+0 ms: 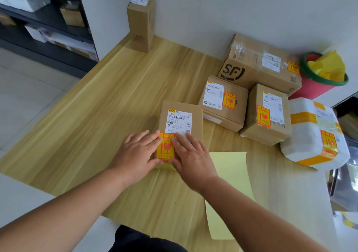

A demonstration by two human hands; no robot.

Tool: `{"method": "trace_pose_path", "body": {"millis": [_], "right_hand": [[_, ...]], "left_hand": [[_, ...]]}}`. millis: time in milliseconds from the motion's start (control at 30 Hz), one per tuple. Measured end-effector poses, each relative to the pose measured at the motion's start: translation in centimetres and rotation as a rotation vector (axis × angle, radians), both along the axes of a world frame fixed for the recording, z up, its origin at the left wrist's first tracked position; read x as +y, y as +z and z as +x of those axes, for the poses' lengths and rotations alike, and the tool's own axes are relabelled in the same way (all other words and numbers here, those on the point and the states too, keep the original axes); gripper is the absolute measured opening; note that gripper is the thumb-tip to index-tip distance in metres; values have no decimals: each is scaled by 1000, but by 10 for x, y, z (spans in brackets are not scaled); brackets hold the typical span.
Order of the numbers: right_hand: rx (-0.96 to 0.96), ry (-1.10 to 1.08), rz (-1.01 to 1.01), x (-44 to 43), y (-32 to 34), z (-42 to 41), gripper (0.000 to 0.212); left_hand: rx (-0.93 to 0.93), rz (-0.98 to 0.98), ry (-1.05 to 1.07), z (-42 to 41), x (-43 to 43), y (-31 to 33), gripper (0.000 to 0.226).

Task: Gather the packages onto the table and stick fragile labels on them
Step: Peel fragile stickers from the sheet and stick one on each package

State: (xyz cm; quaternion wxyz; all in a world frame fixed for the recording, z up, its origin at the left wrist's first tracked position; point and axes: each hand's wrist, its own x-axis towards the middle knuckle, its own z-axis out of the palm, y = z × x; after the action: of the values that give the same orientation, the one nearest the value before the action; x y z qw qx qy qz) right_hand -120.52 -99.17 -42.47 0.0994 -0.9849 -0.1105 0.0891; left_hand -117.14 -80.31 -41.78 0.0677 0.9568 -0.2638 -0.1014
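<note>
Left hand and right hand lie flat with straight fingers, holding nothing, pressing the red fragile label onto the small box near the front of the worktop. If one hand pushes harder, the label could wrinkle, or the box could slide sideways.

red bucket with green rim, upper right, holds crumpled yellow paper scraps. dark shelf unit upper left. pale tiled floor at left. white wall along top.
</note>
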Motion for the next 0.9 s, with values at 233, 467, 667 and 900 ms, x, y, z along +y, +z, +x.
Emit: {"method": "trace_pose_path", "body": {"millis": [233,467,667,900], "right_hand": [[60,24,-14,-7,9,0,66],[64,141,-96,-12,17,-3,60],[66,274,-133,-14,16,6,59],[18,366,-156,-26,2,-11,63]], "left_hand": [[20,-92,115,-7,-9,2,71],[-76,71,90,-20,-15,-6,55],[-179,68,74,-23,-16,-8,50],[-190,135,39,-43,-13,-8,54]]}}
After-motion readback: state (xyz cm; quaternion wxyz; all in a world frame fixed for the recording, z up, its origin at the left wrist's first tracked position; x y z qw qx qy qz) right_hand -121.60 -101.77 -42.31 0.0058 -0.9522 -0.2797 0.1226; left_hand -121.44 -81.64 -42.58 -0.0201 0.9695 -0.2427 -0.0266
